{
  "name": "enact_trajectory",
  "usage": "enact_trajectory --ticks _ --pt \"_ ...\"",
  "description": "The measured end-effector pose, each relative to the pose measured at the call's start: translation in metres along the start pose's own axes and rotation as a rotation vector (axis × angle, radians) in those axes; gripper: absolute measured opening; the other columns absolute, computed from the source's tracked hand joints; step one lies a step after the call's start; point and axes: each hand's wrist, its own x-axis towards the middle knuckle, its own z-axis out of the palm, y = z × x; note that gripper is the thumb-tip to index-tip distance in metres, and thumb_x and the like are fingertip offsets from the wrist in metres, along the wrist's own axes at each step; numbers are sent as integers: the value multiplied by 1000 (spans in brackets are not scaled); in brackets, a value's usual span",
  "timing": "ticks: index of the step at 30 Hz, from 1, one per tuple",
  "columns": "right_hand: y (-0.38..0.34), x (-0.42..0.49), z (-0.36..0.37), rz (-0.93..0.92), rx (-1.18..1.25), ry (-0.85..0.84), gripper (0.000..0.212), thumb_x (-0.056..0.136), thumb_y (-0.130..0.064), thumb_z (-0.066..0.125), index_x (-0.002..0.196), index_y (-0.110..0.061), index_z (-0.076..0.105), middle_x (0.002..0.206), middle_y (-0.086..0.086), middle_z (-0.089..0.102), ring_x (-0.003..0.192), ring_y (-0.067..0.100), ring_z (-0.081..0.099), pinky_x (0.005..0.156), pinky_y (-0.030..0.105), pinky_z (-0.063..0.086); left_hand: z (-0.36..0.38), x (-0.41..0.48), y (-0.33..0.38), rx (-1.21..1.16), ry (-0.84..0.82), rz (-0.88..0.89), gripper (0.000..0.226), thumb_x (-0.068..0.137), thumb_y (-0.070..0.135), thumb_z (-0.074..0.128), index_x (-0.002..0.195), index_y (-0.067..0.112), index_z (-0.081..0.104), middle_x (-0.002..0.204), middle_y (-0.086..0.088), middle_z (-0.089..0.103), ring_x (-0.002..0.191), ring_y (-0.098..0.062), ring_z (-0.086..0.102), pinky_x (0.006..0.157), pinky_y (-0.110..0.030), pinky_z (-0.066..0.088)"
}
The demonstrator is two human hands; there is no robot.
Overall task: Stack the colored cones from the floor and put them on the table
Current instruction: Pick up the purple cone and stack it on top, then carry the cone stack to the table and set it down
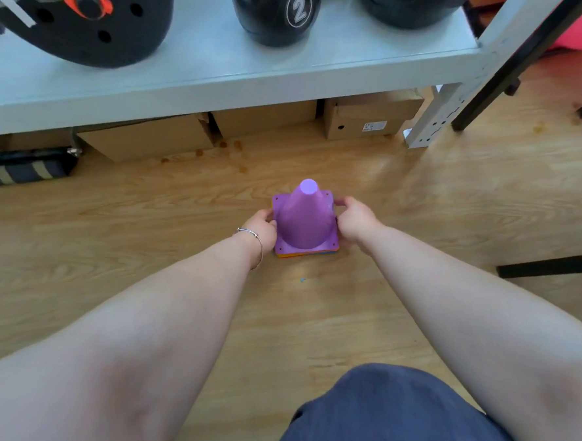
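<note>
A stack of cones (pixel 305 219) stands upright on the wooden floor, a purple cone on top with orange, yellow and blue base edges showing beneath it. My left hand (pixel 261 227) grips the left side of the square bases. My right hand (pixel 354 219) grips the right side, fingers curled round the far right corner. A thin bracelet circles my left wrist. The grey table (pixel 224 69) runs across the top of the view, just beyond the stack.
On the table rest a black weight plate (pixel 100 21) with an orange collar and black balls (pixel 275 11), one marked 2. Cardboard boxes (pixel 367 117) and a striped bag (pixel 27 166) sit under it. Black chair legs (pixel 549 265) stand at right. My knee fills the lower right.
</note>
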Motion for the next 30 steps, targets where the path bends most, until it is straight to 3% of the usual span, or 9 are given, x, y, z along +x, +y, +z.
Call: enact_trajectory --ticks 4,7,9,13,17,20,24,26,30 --pt "4 19 10 80 -13 6 28 87 -11 50 111 -6 62 107 20 69 97 39 68 82 46 57 9 23 -17 -63 56 -125 49 89 34 41 133 16 48 128 -14 61 111 -38 61 98 -49 50" --pt "9 21 16 108 49 -32 17 87 -12 49 89 -4 63 88 21 66 77 33 64 72 48 55 8 38 -33 -20 80 -195 54 74 46 42 110 9 60 112 -17 69 98 -40 67 91 -49 54" --pt "11 16 25 128 109 -50 15 86 -14 50 81 -6 62 80 15 62 73 26 57 65 41 48 -1 10 -20 -9 104 -201 39 84 40 49 98 6 60 108 -18 69 96 -39 65 87 -41 53" --pt "12 10 37 136 186 -37 23 83 -16 52 91 -2 68 86 14 68 79 26 61 69 37 48 -5 -7 -14 -59 154 -172 23 93 24 50 100 5 61 97 -14 62 86 -36 54 72 -31 38" --pt "7 -17 25 140 253 30 17 89 -16 53 96 -11 67 99 17 71 93 34 67 89 50 56 -10 -31 -6 -107 167 -141 27 84 10 49 59 15 55 60 -4 46 61 -25 34 53 -23 29" --pt "-12 -73 -2 156 345 81 15 92 -11 54 91 -10 69 86 11 66 80 25 60 80 43 53 -20 -80 17 -97 142 -133 27 80 10 45 55 19 48 54 -1 37 52 -24 26 46 -23 20" --pt "-51 -157 -47 164 322 152 20 88 -7 48 76 -2 64 70 8 46 70 19 37 60 31 29 -47 -159 59 -123 132 -94 25 83 20 50 61 20 62 57 0 50 52 -24 36 52 -24 31" --pt "-74 -201 -68 144 300 187 21 86 -6 48 82 5 66 72 9 50 71 20 40 59 32 32 -66 -200 79 -172 131 -90 20 84 27 55 73 20 71 70 1 65 61 -22 54 64 -27 45" --pt "-127 -291 -119 105 397 235 34 91 -6 52 122 -10 65 108 2 66 97 17 60 86 30 49 -109 -282 118 -304 146 -82 16 70 37 64 72 26 74 83 1 77 84 -23 73 86 -41 58"
